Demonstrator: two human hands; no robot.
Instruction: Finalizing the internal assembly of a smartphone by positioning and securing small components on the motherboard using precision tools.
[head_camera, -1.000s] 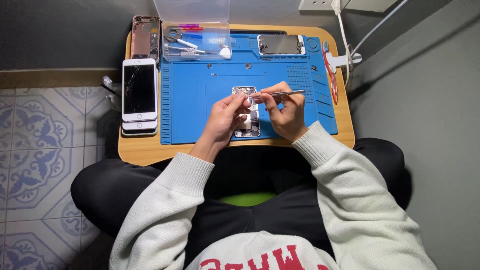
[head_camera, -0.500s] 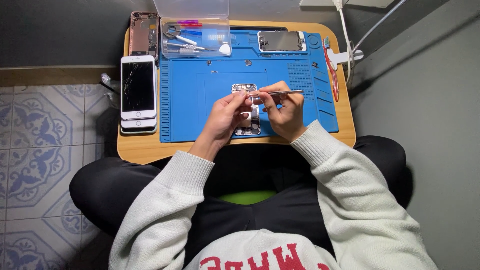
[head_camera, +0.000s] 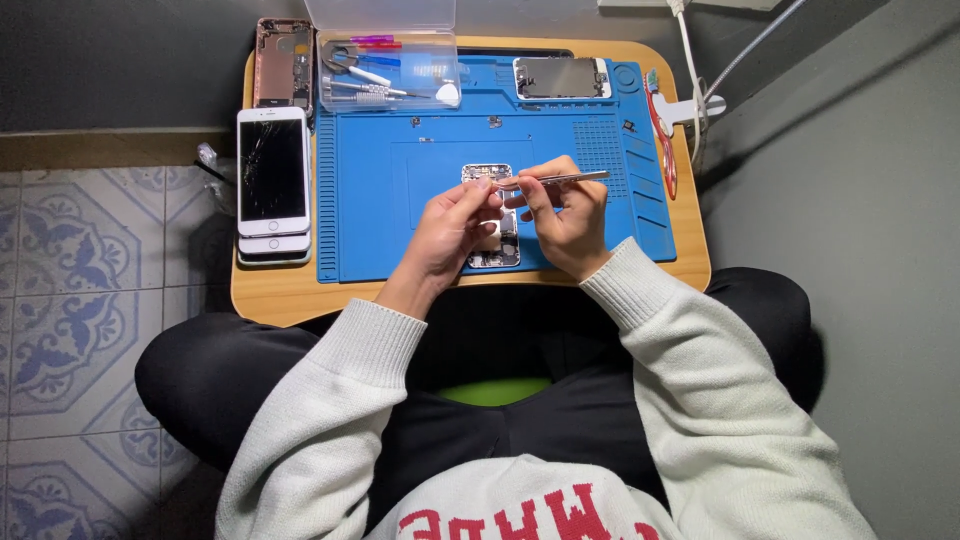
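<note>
An opened phone body lies on the blue work mat, mostly covered by both hands. My left hand rests on the phone with its fingertips pressed on the middle of it. My right hand holds metal tweezers level, their tips pointing left and meeting my left fingertips above the phone. Whether a small part sits in the tweezer tips is too small to see.
A stack of white phones with a cracked screen on top lies at the mat's left. A clear box of tools, a rose-coloured phone shell, a loose screen and a red-handled tool line the small wooden table.
Both hands stay on the phone; the tweezers hold almost the same place. Only the view has shifted slightly.
</note>
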